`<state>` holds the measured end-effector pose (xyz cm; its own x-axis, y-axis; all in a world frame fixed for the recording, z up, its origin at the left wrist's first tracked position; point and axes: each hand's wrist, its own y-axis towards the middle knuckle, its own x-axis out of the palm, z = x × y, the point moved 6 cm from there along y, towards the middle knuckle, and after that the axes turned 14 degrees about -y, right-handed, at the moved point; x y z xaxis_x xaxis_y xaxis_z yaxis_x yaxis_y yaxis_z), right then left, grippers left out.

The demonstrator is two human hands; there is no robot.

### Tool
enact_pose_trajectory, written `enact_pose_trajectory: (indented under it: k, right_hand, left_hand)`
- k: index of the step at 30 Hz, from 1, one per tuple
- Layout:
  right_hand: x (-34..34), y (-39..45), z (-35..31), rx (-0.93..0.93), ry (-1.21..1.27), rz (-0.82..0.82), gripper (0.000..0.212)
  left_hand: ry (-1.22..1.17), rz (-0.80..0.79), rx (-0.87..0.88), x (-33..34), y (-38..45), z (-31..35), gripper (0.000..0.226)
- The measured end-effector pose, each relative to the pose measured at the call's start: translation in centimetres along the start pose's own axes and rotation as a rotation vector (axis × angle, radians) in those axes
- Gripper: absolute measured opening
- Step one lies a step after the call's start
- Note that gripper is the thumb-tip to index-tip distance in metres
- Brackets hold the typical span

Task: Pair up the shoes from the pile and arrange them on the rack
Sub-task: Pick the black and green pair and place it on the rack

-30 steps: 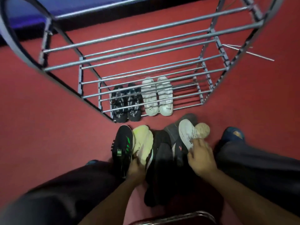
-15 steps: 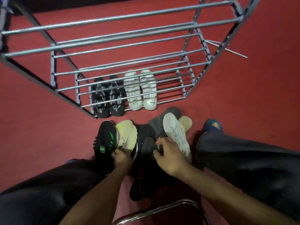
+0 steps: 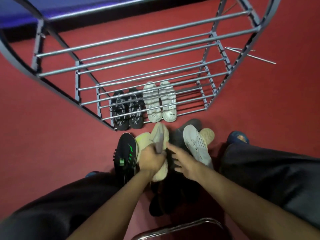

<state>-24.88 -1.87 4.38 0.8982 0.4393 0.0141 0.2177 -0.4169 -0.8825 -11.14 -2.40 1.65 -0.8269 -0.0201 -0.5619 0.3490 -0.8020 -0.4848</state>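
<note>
Currently the left hand grips a cream shoe at lower centre of the frame, lifted above the pile. The right hand hovers just beside it with fingers spread, holding nothing. A black shoe with green stripes lies left of the pile; a white shoe lies right, sole up. On the rack, bottom tier, stand a black patterned pair and a white pair. The dark shoes below the hands are too dim to distinguish, possibly two.
</note>
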Motion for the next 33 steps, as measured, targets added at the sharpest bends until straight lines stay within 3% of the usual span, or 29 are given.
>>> enact_pose_trajectory:
  k: [3,5,7,9,11,13,14,16,18,21,25,27,29,31,33]
  right_hand:
    - [-1.7,0.5,0.2,-0.037,0.32,0.025,0.03]
    - [-3.9,0.2,0.4,-0.014,0.315,0.089,0.023]
    - [-6.1,-0.1,1.0,0.042,0.313,0.189,0.037]
    - [-8.8,0.0,1.2,0.014,0.313,0.326,0.047]
    - [-10.7,0.0,1.2,0.009,0.307,0.37,0.059]
    - [-11.9,-0.1,1.2,0.024,0.339,0.336,0.062]
    - [-12.4,0.1,1.1,0.013,0.347,0.318,0.059]
    - [-13.2,0.4,0.9,-0.008,0.337,0.32,0.054]
    - [-13.5,0.9,0.9,-0.018,0.328,0.35,0.061]
    - [-12.7,1.4,0.4,-0.055,0.212,0.377,0.059]
    - [-10.5,1.3,0.4,-0.031,-0.197,0.39,0.027]
    - [-10.1,1.8,1.4,-0.027,-0.307,0.422,0.023]
    - [-10.0,2.7,2.4,-0.034,-0.348,0.432,0.029]
    - [-9.7,3.5,3.0,-0.038,-0.354,0.371,0.028]
    - [-10.1,4.6,4.0,0.002,-0.329,0.341,0.032]
  left_hand:
    - [-0.134,-0.357,0.142,2.6,-3.1,5.7,0.016]
    - [-0.319,-0.561,0.144,2.8,-4.5,7.7,0.017]
    - [-0.546,-0.622,0.069,1.4,-4.6,8.9,0.027]
    - [-0.701,-0.461,-0.037,-0.7,-3.2,8.6,0.03]
    - [-0.762,-0.193,-0.186,-2.5,-0.5,5.1,0.026]
    - [-0.672,0.035,-0.321,-4.4,1.8,-0.4,0.024]
    - [-0.512,0.093,-0.378,-5.3,2.4,-3.4,0.028]
    - [-0.204,0.103,-0.483,-6.0,2.0,-9.5,0.036]
    - [-0.079,0.131,-0.586,-5.7,0.8,-14.6,0.045]
    - [-0.159,0.182,-0.68,-4.6,0.1,-18.7,0.073]
    - [-0.105,0.14,-0.703,-4.4,1.7,-19.2,0.084]
    - [-0.104,0.096,-0.707,-4.7,2.7,-19.6,0.089]
    - [-0.219,0.095,-0.687,-4.7,3.2,-20.3,0.074]
    - [-0.355,-0.001,-0.663,-3.7,3.1,-19.8,0.039]
    - [-0.468,-0.105,-0.661,-1.5,3.1,-19.2,0.033]
